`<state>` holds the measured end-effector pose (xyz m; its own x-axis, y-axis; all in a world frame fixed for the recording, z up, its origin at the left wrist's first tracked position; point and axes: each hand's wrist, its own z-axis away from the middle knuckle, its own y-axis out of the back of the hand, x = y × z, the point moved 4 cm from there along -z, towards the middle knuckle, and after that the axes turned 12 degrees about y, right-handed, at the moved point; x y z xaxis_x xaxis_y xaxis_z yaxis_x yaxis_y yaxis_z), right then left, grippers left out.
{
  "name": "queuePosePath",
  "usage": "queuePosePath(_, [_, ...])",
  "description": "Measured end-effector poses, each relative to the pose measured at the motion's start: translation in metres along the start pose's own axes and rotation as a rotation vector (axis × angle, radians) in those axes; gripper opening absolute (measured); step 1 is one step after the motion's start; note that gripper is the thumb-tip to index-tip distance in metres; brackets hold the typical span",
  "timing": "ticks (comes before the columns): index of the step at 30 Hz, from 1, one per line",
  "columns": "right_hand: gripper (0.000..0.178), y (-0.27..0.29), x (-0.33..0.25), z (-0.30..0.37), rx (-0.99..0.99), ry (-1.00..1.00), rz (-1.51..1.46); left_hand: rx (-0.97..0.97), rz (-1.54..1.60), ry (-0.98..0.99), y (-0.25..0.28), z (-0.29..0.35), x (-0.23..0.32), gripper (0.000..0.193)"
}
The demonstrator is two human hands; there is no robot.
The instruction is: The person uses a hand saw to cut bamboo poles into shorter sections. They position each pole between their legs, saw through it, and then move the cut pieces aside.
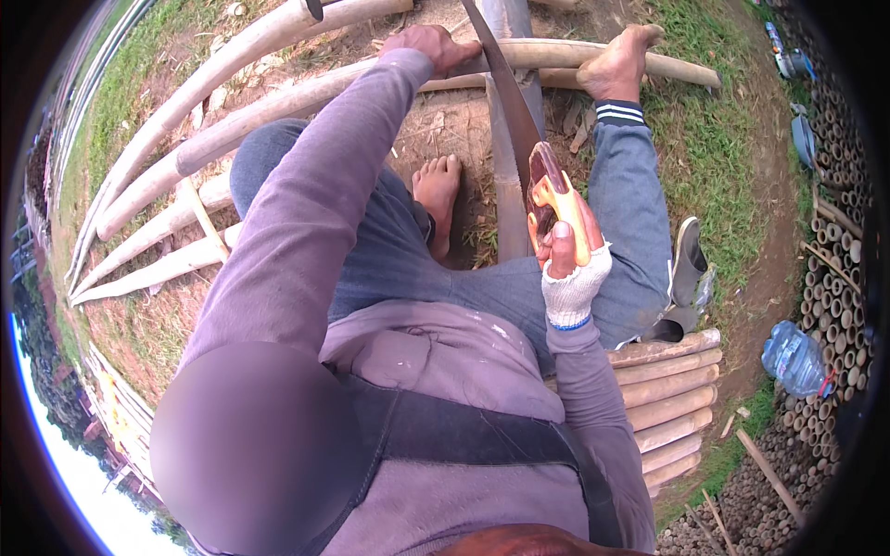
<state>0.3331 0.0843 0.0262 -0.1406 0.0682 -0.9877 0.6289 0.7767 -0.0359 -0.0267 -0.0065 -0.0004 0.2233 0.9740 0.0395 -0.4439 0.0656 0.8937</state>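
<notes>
My left hand (429, 46) is closed on a long bamboo pole (547, 53), beside the blade of a handsaw (513, 102). My right hand (577, 269), in a white knitted glove with bare fingertips, grips the saw's orange and dark brown handle (562, 199). The toothed blade slants away from me and crosses the pole just right of my left hand. Under the pole runs a thick greyish beam (512, 208), pointing away from me. My right foot (619, 63) rests on the pole, right of the blade. How deep the blade sits in the bamboo I cannot tell.
Several bamboo poles (176, 111) lie on the grass at left. My left foot (437, 193) is on the soil beside the beam. A bamboo-slat seat (669, 408), dark shoes (687, 263), a clear plastic bottle (795, 360) and stacked cut bamboo (839, 269) are at right.
</notes>
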Motion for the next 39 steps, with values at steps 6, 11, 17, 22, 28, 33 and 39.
queuePosePath(6, [0.041,-0.015,0.014,-0.041,0.066,0.141,0.142,0.043,-0.017,-0.092,-0.008,-0.007,0.036,0.074])
queuePosePath(11, [0.042,-0.009,0.006,-0.035,0.078,0.100,0.120,0.025,-0.029,-0.120,0.000,-0.003,0.038,0.077])
queuePosePath(17, [0.047,0.026,-0.019,0.016,0.028,-0.066,0.054,0.017,-0.028,-0.056,-0.008,-0.009,0.018,0.079])
queuePosePath(22, [0.041,-0.003,0.012,-0.048,0.061,0.163,0.231,0.024,-0.002,-0.143,-0.005,0.000,0.049,0.079])
queuePosePath(28, [0.031,-0.033,0.016,-0.078,0.045,0.078,0.052,0.162,-0.004,-0.129,0.030,-0.006,0.007,0.089])
queuePosePath(33, [0.032,-0.027,0.012,-0.071,-0.069,0.129,-0.024,0.073,-0.246,-0.371,0.095,0.015,-0.030,0.102])
queuePosePath(39, [0.030,-0.035,0.006,-0.079,0.042,0.090,-0.012,0.204,-0.327,-0.402,0.033,0.038,-0.121,0.100])
